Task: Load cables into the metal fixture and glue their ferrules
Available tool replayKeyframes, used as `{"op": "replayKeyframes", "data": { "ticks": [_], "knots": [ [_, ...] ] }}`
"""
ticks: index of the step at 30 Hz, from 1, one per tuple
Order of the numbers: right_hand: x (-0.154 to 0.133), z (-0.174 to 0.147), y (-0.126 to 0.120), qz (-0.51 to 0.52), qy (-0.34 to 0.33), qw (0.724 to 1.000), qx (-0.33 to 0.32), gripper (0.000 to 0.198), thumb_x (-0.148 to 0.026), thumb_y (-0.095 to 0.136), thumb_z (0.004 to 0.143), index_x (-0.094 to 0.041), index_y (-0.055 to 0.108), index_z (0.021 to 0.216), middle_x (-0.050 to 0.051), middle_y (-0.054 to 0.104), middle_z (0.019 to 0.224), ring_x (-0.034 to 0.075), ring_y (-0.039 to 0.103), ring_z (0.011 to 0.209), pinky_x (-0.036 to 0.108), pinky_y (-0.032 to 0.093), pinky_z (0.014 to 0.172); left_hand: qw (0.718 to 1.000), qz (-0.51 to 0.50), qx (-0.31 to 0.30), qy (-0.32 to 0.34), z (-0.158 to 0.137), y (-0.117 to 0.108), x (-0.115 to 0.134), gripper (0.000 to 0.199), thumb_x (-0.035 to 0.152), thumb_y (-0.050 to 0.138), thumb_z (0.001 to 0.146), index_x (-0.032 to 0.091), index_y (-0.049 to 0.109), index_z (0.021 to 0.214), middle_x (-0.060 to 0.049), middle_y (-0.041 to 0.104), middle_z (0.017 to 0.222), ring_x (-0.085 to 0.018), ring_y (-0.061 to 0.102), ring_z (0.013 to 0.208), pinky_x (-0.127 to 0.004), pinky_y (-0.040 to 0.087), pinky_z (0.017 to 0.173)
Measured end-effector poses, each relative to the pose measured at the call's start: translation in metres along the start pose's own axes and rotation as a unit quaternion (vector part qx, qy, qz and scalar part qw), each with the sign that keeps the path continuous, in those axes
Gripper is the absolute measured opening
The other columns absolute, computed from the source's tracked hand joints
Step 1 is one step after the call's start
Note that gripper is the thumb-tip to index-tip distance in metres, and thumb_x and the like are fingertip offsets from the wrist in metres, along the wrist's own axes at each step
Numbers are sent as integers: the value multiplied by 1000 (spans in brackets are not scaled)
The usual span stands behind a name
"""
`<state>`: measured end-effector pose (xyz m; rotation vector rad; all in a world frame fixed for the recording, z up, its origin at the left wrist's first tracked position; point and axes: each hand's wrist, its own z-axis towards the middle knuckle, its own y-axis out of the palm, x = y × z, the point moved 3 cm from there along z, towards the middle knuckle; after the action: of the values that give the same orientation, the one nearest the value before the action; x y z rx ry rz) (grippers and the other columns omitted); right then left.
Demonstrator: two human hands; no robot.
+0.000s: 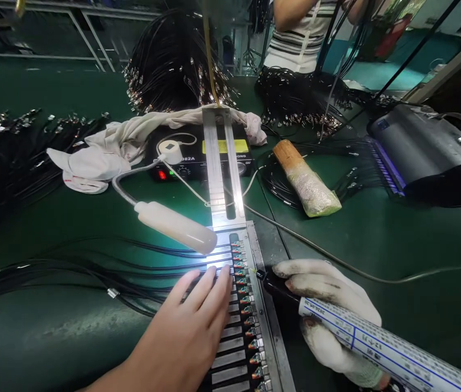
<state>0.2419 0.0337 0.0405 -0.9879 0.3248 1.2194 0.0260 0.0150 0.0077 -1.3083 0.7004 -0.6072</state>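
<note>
My left hand (198, 313) is bare and lies with its fingers stretched out over the black cables at the edge of a slotted metal fixture (230, 345). A row of cable ends with small metal connectors and coloured wires (249, 310) sits along that fixture. In a white glove with dirty fingertips, my right hand (337, 305) closes around a labelled dispensing syringe (361, 332) with a black front end. Its thin tip points left, close beside the connector row. Black cables (132, 269) run from the fixture to the left.
A lit white lamp (177, 226) hangs low over the fixture. Behind stand a black control box (193, 163), a twisted white cloth (120, 144) and a wrapped wooden handle (306, 179). Cable bundles (169, 65) lie at the back; a person (296, 38) stands beyond the table.
</note>
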Motion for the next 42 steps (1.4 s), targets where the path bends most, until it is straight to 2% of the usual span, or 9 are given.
{"op": "replayKeyframes", "data": {
  "ticks": [3,8,15,23,33,42],
  "knots": [
    [2,-4,5,-6,5,1000,-21,24,-17,59,77,-15,64,100,9,69,104,19,68,96,29,58,83,1000,12,-11,-1,-2,-8,4,44,37,42,93,14,61,126,-13,51,142,-31,45,125,-50,25,105],
    [9,-5,12,-12,7,999,-38,25,-16,62,75,-13,65,100,10,69,104,19,68,97,30,58,85,999,29,-21,-30,1,-23,17,45,31,31,95,19,70,114,-9,57,137,-29,46,125,-48,27,103],
    [11,-6,12,-7,17,999,-37,24,-16,63,74,-15,65,98,10,70,102,21,68,95,33,59,82,992,40,-66,-103,11,-26,33,46,36,32,96,16,63,123,-11,55,138,-32,47,124,-48,34,96],
    [9,1,12,-11,15,999,-30,25,-18,62,74,-16,65,99,10,71,99,23,70,90,35,61,78,994,21,-49,-97,11,-22,30,56,46,26,98,12,61,126,-12,54,139,-33,48,123,-48,37,94],
    [8,-2,9,6,11,999,-34,25,-18,63,73,-13,66,97,11,71,99,22,70,90,32,61,78,994,11,-57,-98,9,-24,28,60,47,19,99,13,59,128,-11,53,141,-31,48,125,-47,35,97],
    [11,-1,10,2,23,999,-32,23,-18,63,75,-17,65,98,10,72,98,24,70,90,35,61,77,994,5,-47,-101,10,-24,27,53,44,28,99,14,61,126,-9,55,139,-29,50,124,-44,35,98]
  ]
}}
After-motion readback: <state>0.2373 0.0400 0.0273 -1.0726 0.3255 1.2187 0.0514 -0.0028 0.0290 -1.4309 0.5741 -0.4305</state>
